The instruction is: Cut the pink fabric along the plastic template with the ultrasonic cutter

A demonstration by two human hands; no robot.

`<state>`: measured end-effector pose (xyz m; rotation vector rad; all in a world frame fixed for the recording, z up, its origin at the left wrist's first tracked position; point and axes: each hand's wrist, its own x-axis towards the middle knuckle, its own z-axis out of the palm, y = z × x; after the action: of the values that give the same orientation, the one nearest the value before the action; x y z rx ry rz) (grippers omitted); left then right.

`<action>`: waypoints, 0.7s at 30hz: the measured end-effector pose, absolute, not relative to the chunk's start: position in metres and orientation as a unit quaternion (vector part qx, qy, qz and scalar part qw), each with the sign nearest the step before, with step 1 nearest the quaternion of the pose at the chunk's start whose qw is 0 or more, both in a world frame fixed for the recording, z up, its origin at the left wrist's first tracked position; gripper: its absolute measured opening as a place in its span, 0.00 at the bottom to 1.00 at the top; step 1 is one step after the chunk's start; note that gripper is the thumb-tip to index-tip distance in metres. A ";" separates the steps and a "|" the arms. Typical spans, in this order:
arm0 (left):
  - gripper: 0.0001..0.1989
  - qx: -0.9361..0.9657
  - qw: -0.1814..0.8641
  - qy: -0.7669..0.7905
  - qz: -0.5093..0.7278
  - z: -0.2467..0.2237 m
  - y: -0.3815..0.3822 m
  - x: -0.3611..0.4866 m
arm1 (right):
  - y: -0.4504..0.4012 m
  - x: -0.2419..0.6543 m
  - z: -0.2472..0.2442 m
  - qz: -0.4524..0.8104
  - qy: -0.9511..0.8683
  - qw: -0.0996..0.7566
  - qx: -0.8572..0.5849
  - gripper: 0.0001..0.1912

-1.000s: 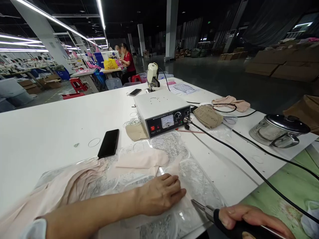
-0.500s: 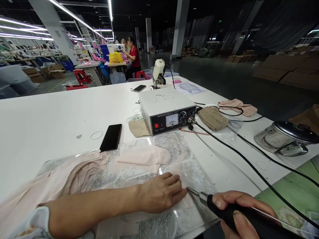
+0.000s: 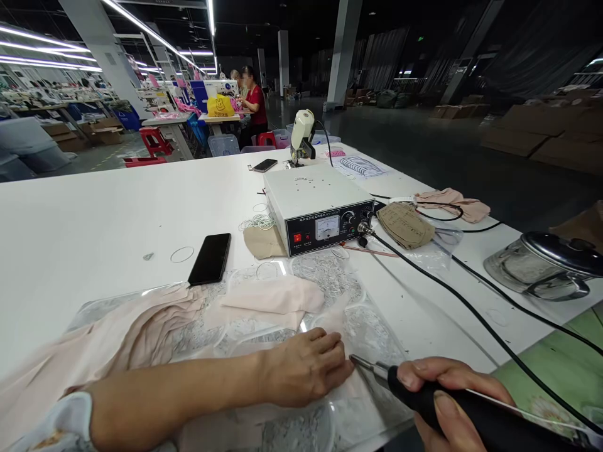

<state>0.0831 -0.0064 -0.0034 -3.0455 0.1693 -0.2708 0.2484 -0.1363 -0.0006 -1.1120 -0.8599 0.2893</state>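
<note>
My right hand [image 3: 452,389] grips the handle of a black handpiece [image 3: 407,386] with a narrow metal tip. That tip rests close by the fingers of my left hand [image 3: 308,367]. Curled and held together, those fingers press down on pale pink fabric [image 3: 334,314] over a clear plastic sheet [image 3: 377,326] with rounded outlines. Whatever lies under the fingertips is hidden. Beyond my left hand a folded pale pink fabric piece [image 3: 273,298] lies on the sheet. A stack of similar fabric pieces [image 3: 132,333] spreads out at the left, partly behind my forearm.
A control box [image 3: 320,201] with dial and knobs stands ahead, its black cable [image 3: 452,292] running right. Nearby are a phone [image 3: 210,258], brown card pieces [image 3: 405,224], a lidded glass pot [image 3: 541,263] and a cream-coloured machine [image 3: 302,135]. People sit at sewing machines farther back.
The handpiece tip has shifted slightly left along the fingers of my left hand. My left hand stays nearly in place, and the view has moved a little.
</note>
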 end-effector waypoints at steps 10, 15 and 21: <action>0.13 -0.993 0.029 0.057 -0.095 -0.005 -0.006 0.083 | -0.123 0.254 -0.002 0.115 -0.411 0.760 -0.490 0.05; 0.13 -0.992 0.023 0.061 -0.111 -0.007 -0.006 0.083 | -0.116 0.252 -0.006 0.118 -0.398 0.769 -0.487 0.05; 0.13 -0.991 0.020 0.060 -0.116 -0.007 -0.006 0.083 | -0.112 0.253 -0.003 0.118 -0.408 0.755 -0.500 0.04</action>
<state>0.0828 -0.0057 -0.0069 -3.0744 0.1861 -0.3608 0.2532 -0.1124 -0.0026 -1.0905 -0.8894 0.2571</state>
